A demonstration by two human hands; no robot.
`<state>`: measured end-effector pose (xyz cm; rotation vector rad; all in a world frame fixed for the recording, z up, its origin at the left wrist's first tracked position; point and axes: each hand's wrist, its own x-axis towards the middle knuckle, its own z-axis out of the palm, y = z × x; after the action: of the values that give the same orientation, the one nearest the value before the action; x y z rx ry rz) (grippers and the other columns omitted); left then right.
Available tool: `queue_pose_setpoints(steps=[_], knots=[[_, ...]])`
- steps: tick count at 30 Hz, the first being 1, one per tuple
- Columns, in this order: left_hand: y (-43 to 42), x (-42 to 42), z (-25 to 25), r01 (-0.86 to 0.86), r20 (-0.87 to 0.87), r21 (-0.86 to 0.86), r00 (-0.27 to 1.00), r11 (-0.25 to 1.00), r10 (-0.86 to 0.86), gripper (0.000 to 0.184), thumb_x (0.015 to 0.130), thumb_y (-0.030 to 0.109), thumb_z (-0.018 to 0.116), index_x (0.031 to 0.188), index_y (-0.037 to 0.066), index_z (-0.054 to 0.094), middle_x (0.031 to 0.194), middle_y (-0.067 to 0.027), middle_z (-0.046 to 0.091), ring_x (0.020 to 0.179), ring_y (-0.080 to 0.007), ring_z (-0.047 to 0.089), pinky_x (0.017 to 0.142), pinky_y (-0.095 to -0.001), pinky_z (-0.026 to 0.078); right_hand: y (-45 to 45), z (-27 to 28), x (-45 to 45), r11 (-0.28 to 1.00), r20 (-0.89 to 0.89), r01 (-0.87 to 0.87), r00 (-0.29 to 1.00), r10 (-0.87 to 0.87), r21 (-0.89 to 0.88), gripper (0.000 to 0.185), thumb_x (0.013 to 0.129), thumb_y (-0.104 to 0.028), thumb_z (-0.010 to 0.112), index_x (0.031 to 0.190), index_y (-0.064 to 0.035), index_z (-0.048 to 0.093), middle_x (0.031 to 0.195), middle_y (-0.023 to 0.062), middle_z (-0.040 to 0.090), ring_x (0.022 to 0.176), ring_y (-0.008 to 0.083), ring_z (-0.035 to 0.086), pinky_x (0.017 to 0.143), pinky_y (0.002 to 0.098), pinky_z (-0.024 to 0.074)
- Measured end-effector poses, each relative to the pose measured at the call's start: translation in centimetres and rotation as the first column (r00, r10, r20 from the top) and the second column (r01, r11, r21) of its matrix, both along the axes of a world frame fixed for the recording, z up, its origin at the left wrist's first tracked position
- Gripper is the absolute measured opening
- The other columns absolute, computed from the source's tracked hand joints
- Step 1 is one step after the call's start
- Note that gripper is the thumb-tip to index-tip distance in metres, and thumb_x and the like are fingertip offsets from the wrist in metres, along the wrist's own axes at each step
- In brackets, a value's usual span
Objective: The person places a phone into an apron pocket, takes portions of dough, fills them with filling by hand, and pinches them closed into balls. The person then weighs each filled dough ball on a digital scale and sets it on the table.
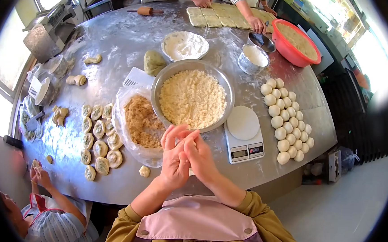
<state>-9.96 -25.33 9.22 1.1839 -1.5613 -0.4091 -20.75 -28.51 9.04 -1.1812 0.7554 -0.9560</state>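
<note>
My left hand (174, 162) and my right hand (200, 159) are pressed together above the table's near edge, in front of a steel bowl (228, 98) of pale crumbly filling (193, 96). A little pale material shows between the fingers; most of what they hold is hidden. Left of the hands lies a plastic bag (121, 111) with brown crumbly filling (142, 122). Just below the bag is a small pale lump (144, 171). To the right stands a white scale (243, 124) with nothing on its round plate.
Filled dough rounds (100, 148) lie at left, white dough balls (289, 114) at right. Behind are a flour bowl (185, 46), green dough (154, 63), a metal cup (253, 60) and a red basin (296, 42). Co-workers' hands are at the far edge (257, 24) and lower left (41, 175).
</note>
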Motion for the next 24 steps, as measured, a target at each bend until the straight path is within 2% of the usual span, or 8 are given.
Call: queue_pose_setpoints(steps=[2, 6, 10, 12, 15, 19, 23, 24], knots=[[0.1, -0.1, 0.1, 0.052, -0.135, 0.022, 0.99, 0.998, -0.048, 0.068, 0.099, 0.054, 0.023, 0.133, 0.0, 0.046, 0.139, -0.0216, 0.04, 0.132, -0.0336, 0.034, 0.106, -0.0425, 0.028, -0.3, 0.2, 0.5, 0.997, -0.012, 0.068, 0.998, -0.068, 0.034, 0.028, 0.098, -0.027, 0.052, 0.104, -0.0008, 0.058, 0.094, 0.0092, 0.067, 0.085, 0.0142, 0.062, 0.072, 0.0275, 0.0497], [0.2, -0.3, 0.1, 0.153, -0.626, 0.118, 0.778, 0.981, -0.046, 0.09, 0.091, 0.071, 0.016, 0.151, 0.004, 0.009, 0.156, -0.0148, 0.015, 0.142, -0.0294, 0.019, 0.112, -0.0429, 0.019, -1.4, 1.0, -1.3, 0.96, -0.309, 0.033, 0.943, -0.122, -0.278, 0.018, 0.098, -0.017, 0.051, 0.102, -0.0007, 0.059, 0.087, 0.0067, 0.068, 0.074, 0.0159, 0.065, 0.067, 0.0282, 0.0504], [-0.8, 0.8, -0.6, 0.301, -0.637, 0.319, 0.771, 0.899, -0.032, 0.095, 0.088, 0.074, 0.017, 0.151, 0.004, 0.007, 0.158, -0.0122, 0.009, 0.143, -0.0274, 0.013, 0.112, -0.0415, 0.019, -1.4, 0.7, -0.9, 0.757, -0.321, 0.03, 0.894, -0.313, -0.653, 0.028, 0.096, -0.013, 0.048, 0.12, 0.0007, 0.052, 0.114, 0.0172, 0.061, 0.1, 0.0317, 0.061, 0.086, 0.0398, 0.0471], [-0.6, -0.4, -1.7, 0.365, -0.693, 0.26, 0.715, 0.894, -0.091, 0.087, 0.093, 0.067, 0.022, 0.147, -0.001, 0.019, 0.148, -0.0132, 0.029, 0.136, -0.0241, 0.03, 0.109, -0.0354, 0.025, -0.9, 0.2, -0.1, 0.567, -0.297, -0.11, 0.922, -0.249, -0.816, 0.039, 0.096, -0.013, 0.045, 0.131, 0.0016, 0.045, 0.132, 0.0231, 0.049, 0.12, 0.0399, 0.051, 0.099, 0.0466, 0.0395], [0.7, -1.3, -1.2, 0.462, -0.76, 0.205, 0.631, 0.863, -0.157, 0.076, 0.097, 0.059, 0.027, 0.141, -0.003, 0.031, 0.134, -0.0112, 0.046, 0.123, -0.0189, 0.044, 0.105, -0.0311, 0.032, -2.2, -0.3, -1.0, 0.777, -0.402, -0.114, 0.896, -0.189, -0.619, 0.051, 0.096, -0.02, 0.04, 0.141, 0.002, 0.032, 0.148, 0.0258, 0.027, 0.137, 0.0435, 0.026, 0.111, 0.0491, 0.0217], [0.9, -2.2, -0.3, 0.496, -0.916, 0.288, 0.393, 0.819, 0.084, 0.067, 0.1, 0.054, 0.028, 0.139, 0.001, 0.036, 0.128, -0.0078, 0.051, 0.117, -0.0126, 0.047, 0.1, -0.0286, 0.037, -3.3, 0.3, -0.7, 0.675, -0.36, -0.037, 0.866, -0.346, -0.737, 0.059, 0.097, -0.033, 0.033, 0.144, 0.0011, 0.027, 0.15, 0.0282, 0.019, 0.14, 0.0459, 0.016, 0.113, 0.0523, 0.0129], [0.0, -2.0, -0.1, 0.219, -0.82, 0.338, 0.546, 0.915, 0.172, 0.037, 0.101, 0.033, 0.048, 0.116, 0.001, 0.058, 0.096, -0.0026, 0.063, 0.088, -0.0084, 0.058, 0.074, -0.026, 0.047, -1.8, 1.3, 1.0, 0.766, -0.145, -0.019, 0.985, -0.097, -0.643, 0.071, 0.099, -0.053, 0.023, 0.146, 0.0007, 0.023, 0.154, 0.0257, 0.01, 0.143, 0.0427, 0.007, 0.114, 0.051, 0.0067], [-0.2, -2.1, 0.4, 0.16, -0.869, 0.353, 0.421, 0.922, 0.26, 0.027, 0.098, 0.025, 0.054, 0.089, 0.001, 0.063, 0.078, -0.0027, 0.063, 0.073, -0.0117, 0.06, 0.066, -0.0259, 0.047, -1.4, 1.9, 1.0, 0.789, -0.109, -0.004, 0.991, -0.079, -0.615, 0.077, 0.097, -0.058, 0.022, 0.147, 0.0002, 0.019, 0.154, 0.0262, 0.006, 0.144, 0.0405, 0.003, 0.114, 0.05, 0.0059]])
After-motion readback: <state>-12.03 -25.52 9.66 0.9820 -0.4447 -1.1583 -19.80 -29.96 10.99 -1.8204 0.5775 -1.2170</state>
